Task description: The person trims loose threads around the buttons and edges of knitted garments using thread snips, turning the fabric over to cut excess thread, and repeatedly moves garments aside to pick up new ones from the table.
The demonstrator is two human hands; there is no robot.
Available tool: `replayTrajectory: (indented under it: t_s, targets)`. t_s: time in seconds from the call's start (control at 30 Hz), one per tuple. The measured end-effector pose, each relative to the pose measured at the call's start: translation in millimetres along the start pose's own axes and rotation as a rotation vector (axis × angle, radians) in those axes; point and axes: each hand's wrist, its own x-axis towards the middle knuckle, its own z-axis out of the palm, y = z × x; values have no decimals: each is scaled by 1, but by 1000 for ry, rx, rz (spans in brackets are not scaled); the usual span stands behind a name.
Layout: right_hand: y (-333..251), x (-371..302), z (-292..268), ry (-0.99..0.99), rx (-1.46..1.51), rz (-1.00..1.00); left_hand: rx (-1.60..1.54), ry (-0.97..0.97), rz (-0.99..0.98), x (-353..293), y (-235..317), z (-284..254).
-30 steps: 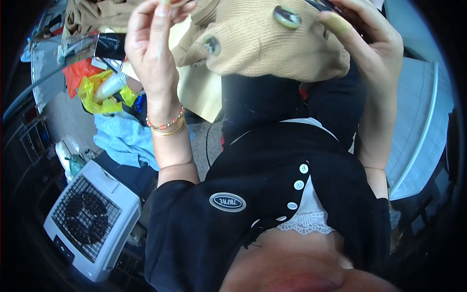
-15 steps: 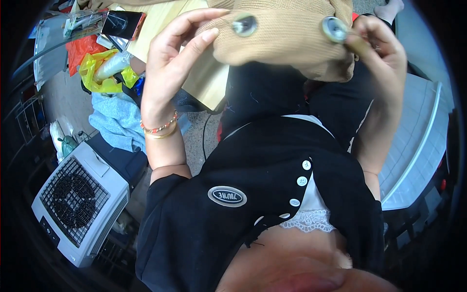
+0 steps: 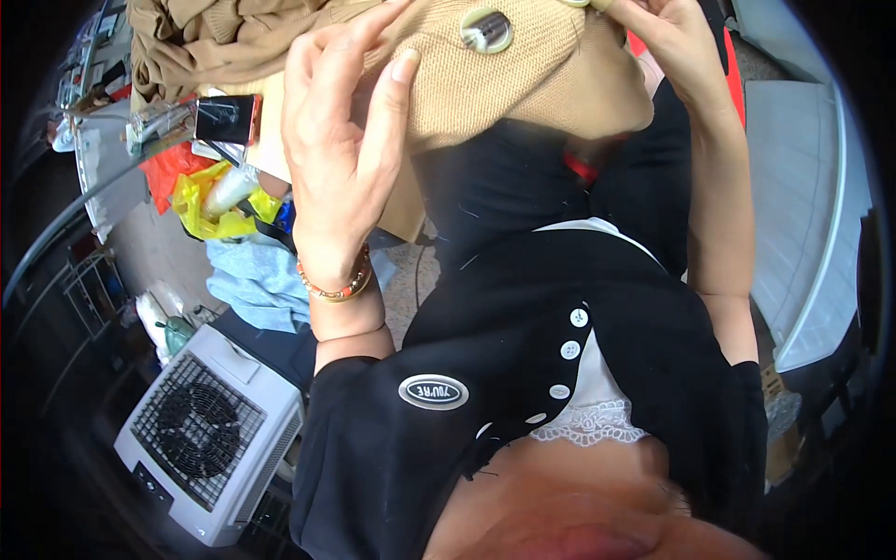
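A tan knitted garment [image 3: 509, 89] is stretched between my two hands at the top of the view, above my lap. A large round button [image 3: 486, 31] with a pale rim and dark marbled middle sits on it. Part of a second pale button [image 3: 583, 2] shows at the upper edge, beside my right fingers. My left hand [image 3: 341, 140] grips the garment's left side, thumb on the front, fingertips partly cut off by the frame. My right hand [image 3: 674, 47] pinches the knit close to the second button; its fingertips are partly out of view.
More tan knitwear [image 3: 210, 47] lies heaped at the upper left. Near it are a dark phone [image 3: 228, 119], a yellow plastic bag [image 3: 201, 210] and a light blue cloth [image 3: 257, 280]. A grey fan unit [image 3: 210, 425] stands lower left, a white panel-like surface [image 3: 793, 215] on the right.
The garment and my right hand have shifted up in the view, so the second button is now nearly cut off. The heap of tan knitwear at upper left has come into view.
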Motion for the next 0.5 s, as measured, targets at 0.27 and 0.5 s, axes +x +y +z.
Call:
replayTrajectory:
  t_s: [0.27,0.5]
  targets:
    - [64,14,19,-305,983,-788,86,-60,287,21,-4,3]
    - [-19,-54,30,-26,-448,-510,201,35,417,17,-20,1]
